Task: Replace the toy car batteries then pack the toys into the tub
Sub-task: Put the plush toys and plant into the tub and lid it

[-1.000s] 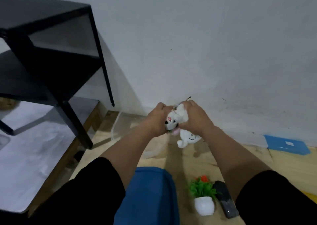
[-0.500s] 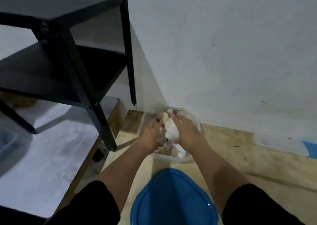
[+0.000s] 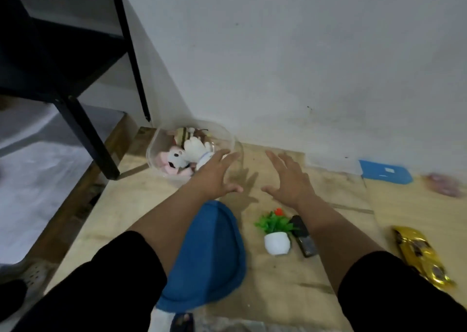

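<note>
Tub (image 3: 228,139), clear, set on the board (image 3: 278,276) at its far left corner by the wall (image 3: 278,53), holding plush toys (image 3: 187,152) in a heap; blue lid (image 3: 209,253) lying nearer, under the left forearm; plant (image 3: 276,230) and dark remote (image 3: 303,235) mid-board, touching; gold car (image 3: 422,255) at the right edge; blue box (image 3: 385,171) at the far right against the wall. Left hand (image 3: 214,177) spread flat, empty, over the tub's near rim; right hand (image 3: 288,177) likewise splayed, holding nothing, above bare board beside it. Black shelf (image 3: 75,61) off the left edge.
</note>
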{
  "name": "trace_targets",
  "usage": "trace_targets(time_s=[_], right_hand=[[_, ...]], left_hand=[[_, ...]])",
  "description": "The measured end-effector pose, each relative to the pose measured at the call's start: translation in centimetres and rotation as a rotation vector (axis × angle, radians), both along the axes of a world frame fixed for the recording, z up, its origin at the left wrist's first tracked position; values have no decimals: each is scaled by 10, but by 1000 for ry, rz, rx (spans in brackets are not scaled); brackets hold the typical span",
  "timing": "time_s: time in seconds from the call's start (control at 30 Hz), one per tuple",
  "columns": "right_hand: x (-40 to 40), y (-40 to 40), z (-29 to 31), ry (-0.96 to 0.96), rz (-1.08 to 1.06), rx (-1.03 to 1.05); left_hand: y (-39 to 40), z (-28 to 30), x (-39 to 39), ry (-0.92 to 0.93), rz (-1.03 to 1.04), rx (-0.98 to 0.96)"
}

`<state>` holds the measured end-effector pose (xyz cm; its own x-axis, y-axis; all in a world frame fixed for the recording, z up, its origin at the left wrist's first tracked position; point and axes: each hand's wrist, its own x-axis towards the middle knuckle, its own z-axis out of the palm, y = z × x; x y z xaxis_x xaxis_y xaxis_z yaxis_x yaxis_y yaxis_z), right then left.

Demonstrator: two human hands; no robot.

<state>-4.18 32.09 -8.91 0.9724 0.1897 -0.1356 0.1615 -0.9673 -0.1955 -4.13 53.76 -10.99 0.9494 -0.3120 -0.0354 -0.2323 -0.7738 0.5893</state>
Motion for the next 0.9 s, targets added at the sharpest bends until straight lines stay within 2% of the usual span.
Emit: trace_targets(time_s=[0.1, 0.17, 0.27, 0.33, 0.47, 0.67, 0.9], right_hand=[[-35, -46, -12, 86, -23, 1], [-53, -68, -25, 144, -24, 44], [-73, -87, -54, 263, -24, 55], [-83, -93, -75, 296, -6, 30], [-92, -95, -97, 235, 9, 2], [-90, -99, -98, 165, 2, -15], [-56, -73, -61, 87, 33, 142]], left_hand=[[-52, -12, -32, 132, -115, 56], [-82, -26, -53, 170, -161, 168], [-115, -53, -77, 255, -172, 300], [-129, -68, -86, 268, -143, 308], [-144, -84, -90, 214, -75, 243], [-146, -82, -93, 206, -29, 204], [-116, -50, -70, 67, 9, 140]])
